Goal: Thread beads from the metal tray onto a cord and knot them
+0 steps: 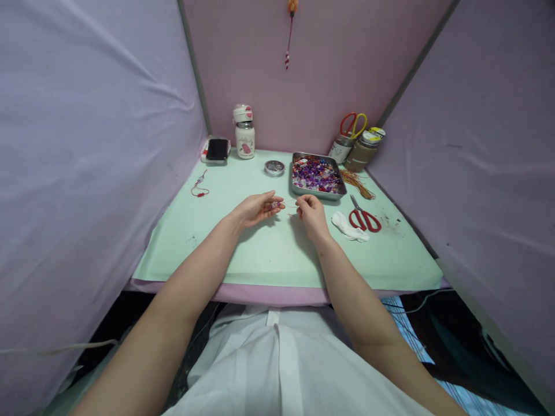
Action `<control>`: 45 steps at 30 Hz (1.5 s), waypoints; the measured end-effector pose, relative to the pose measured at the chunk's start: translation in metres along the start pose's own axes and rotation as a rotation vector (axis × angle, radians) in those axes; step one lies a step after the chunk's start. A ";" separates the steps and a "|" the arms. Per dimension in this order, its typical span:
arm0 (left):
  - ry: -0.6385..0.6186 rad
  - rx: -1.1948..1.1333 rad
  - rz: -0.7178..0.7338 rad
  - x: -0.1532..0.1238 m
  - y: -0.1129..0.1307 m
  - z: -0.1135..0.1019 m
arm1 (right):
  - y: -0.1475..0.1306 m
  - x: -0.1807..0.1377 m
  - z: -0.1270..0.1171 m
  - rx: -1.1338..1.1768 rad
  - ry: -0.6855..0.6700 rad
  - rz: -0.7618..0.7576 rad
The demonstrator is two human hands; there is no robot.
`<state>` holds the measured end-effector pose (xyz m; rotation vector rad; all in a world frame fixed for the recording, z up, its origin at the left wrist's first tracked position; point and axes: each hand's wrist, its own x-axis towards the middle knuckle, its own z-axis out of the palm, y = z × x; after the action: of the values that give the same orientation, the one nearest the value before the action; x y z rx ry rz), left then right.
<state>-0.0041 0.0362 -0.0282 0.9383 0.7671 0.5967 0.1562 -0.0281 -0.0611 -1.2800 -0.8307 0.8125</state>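
Observation:
Over the middle of the table, my left hand [260, 209] is turned palm up, fingers together and slightly curled. Several small purple and pink beads [274, 205] rest on its fingers, where the fingertips hold them. Just to the right, my right hand [310, 212] has thumb and forefinger pinched on a thin cord [291, 202], which spans the gap to the beads. How the cord passes through the beads is too small to tell. Behind my right hand stands a metal tray [329, 195] full of purple, orange and clear beads.
Red-handled scissors [365, 219] and a white cloth [349, 227] lie right. Behind them are orange cords [359, 184], a jar [365, 150] and a can [340, 149] holding scissors. A round dish [274, 168], bottle [245, 136], phone [217, 149] and red beaded string [200, 186] sit left.

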 end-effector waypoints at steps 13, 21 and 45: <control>0.022 0.317 0.063 -0.001 -0.006 0.001 | -0.005 -0.006 0.002 -0.037 -0.101 -0.057; 0.136 0.286 0.146 0.004 -0.006 -0.001 | -0.001 -0.004 0.001 -0.236 -0.066 -0.131; -0.003 0.823 0.639 0.002 -0.008 -0.002 | 0.002 -0.001 -0.002 -0.056 -0.273 -0.013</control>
<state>-0.0034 0.0349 -0.0368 1.9836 0.7086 0.8448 0.1571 -0.0293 -0.0633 -1.2277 -1.0842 0.9731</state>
